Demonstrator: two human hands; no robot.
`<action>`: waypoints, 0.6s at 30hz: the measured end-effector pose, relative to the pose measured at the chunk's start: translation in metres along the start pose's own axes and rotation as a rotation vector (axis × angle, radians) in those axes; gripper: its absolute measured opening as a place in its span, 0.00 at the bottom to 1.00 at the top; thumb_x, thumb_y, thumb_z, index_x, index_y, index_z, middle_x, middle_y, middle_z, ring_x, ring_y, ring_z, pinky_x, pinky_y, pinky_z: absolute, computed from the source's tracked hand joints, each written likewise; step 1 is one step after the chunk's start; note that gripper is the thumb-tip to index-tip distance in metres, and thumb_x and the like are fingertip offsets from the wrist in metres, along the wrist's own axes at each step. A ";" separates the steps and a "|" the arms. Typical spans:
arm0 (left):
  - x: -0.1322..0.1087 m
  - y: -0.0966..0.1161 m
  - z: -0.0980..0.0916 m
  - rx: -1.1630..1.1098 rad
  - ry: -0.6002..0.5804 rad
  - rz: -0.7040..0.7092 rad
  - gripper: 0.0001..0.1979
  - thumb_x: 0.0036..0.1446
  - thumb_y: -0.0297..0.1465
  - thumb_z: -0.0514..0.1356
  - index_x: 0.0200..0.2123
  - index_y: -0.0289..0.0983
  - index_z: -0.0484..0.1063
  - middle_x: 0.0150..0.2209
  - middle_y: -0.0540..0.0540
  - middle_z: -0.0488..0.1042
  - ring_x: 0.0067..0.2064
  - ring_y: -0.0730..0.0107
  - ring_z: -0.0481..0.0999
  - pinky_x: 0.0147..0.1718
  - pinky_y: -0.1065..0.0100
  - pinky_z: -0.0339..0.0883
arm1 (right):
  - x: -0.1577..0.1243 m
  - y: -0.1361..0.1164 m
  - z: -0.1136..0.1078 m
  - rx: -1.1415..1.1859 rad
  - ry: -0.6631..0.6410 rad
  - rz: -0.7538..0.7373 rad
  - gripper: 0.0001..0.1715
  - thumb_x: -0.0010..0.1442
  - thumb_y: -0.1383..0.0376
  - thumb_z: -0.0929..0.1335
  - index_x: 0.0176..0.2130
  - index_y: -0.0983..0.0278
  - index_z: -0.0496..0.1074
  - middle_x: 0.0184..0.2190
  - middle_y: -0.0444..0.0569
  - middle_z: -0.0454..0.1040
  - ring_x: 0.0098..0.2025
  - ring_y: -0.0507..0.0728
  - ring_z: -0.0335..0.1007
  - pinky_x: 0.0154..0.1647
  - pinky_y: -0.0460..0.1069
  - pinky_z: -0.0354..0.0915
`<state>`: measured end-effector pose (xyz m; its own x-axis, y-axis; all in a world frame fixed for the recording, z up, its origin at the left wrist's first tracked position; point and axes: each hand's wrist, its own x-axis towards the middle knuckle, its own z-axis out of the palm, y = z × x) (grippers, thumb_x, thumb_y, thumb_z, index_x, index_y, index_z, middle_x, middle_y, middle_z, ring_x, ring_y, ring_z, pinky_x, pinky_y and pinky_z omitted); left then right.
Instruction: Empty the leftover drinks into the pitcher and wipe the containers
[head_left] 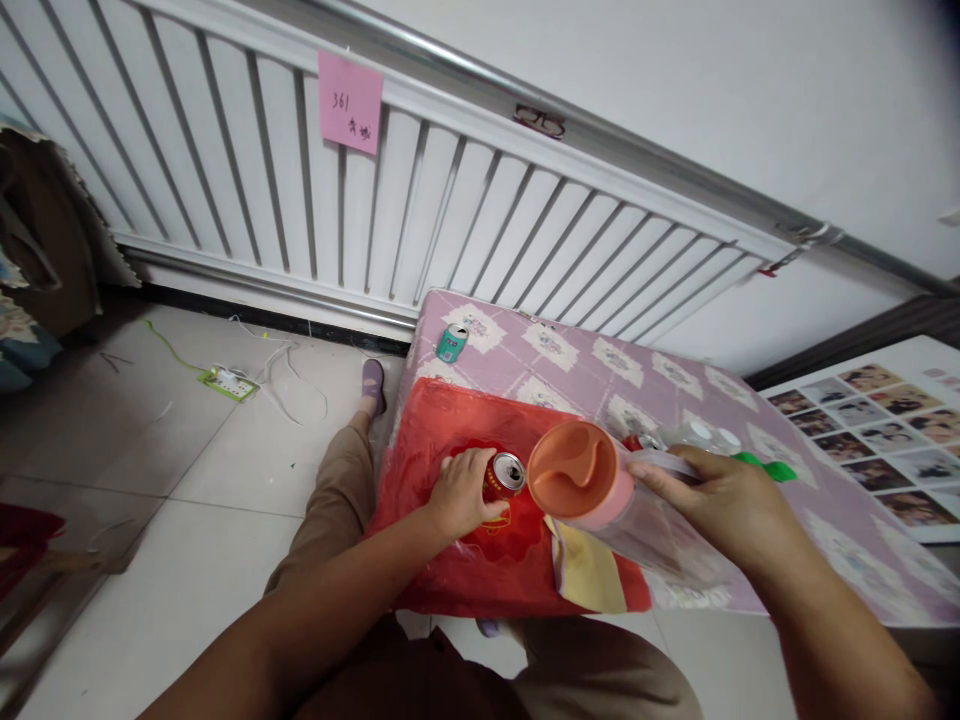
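Observation:
My left hand [463, 492] is wrapped round a red drink can [506, 474] that stands on a red plastic bag [427, 470] on the low table. My right hand [724, 490] grips a clear plastic pitcher [637, 510] with an orange-pink lid [574, 472], held tilted on its side with the lid end pointing toward the can. The lid sits just right of the can's top, close to touching it. A yellow and red cloth [589, 570] lies under the pitcher.
A teal can [452, 343] lies at the far corner of the pink patterned tablecloth [660, 375]. Clear bottles with white caps [709, 435] and a green object [772, 468] sit behind my right hand. A photo sheet [885, 425] lies at right. Cables and a power strip [225, 382] are on the floor.

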<state>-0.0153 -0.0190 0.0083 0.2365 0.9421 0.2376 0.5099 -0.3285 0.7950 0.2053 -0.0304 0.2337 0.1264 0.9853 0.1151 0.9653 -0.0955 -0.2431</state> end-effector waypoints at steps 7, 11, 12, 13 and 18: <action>-0.001 0.001 -0.001 0.010 -0.003 0.016 0.40 0.45 0.35 0.72 0.59 0.41 0.58 0.57 0.40 0.71 0.58 0.49 0.70 0.56 0.48 0.61 | 0.000 0.001 0.000 -0.012 -0.027 0.010 0.31 0.43 0.37 0.68 0.28 0.60 0.79 0.24 0.47 0.79 0.29 0.61 0.74 0.26 0.50 0.64; -0.001 0.001 -0.001 0.012 -0.001 0.017 0.39 0.46 0.36 0.72 0.59 0.42 0.58 0.57 0.40 0.71 0.58 0.49 0.70 0.56 0.48 0.61 | 0.001 0.006 0.000 -0.031 -0.007 -0.014 0.32 0.44 0.36 0.68 0.28 0.60 0.79 0.24 0.46 0.79 0.27 0.61 0.74 0.25 0.50 0.64; 0.000 0.001 -0.001 0.010 -0.004 0.016 0.39 0.46 0.36 0.72 0.59 0.42 0.58 0.57 0.40 0.71 0.57 0.49 0.70 0.56 0.49 0.61 | 0.001 0.007 0.000 -0.033 -0.006 -0.021 0.32 0.44 0.36 0.68 0.28 0.60 0.78 0.23 0.46 0.79 0.27 0.61 0.74 0.24 0.50 0.63; 0.000 0.001 -0.001 0.009 -0.007 0.015 0.39 0.45 0.36 0.72 0.59 0.42 0.58 0.56 0.41 0.71 0.57 0.49 0.71 0.56 0.49 0.61 | 0.001 0.008 0.000 -0.031 -0.009 -0.030 0.32 0.45 0.36 0.68 0.28 0.60 0.79 0.23 0.46 0.79 0.27 0.60 0.74 0.24 0.50 0.63; 0.000 0.001 -0.001 0.003 -0.002 0.015 0.39 0.45 0.36 0.72 0.59 0.43 0.58 0.56 0.41 0.71 0.57 0.49 0.71 0.55 0.49 0.62 | 0.002 0.007 -0.002 0.000 -0.010 -0.048 0.30 0.44 0.36 0.69 0.29 0.59 0.79 0.22 0.45 0.78 0.27 0.61 0.75 0.25 0.50 0.64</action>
<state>-0.0159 -0.0188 0.0100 0.2457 0.9369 0.2486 0.5085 -0.3429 0.7898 0.2127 -0.0298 0.2337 0.0772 0.9902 0.1167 0.9703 -0.0477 -0.2371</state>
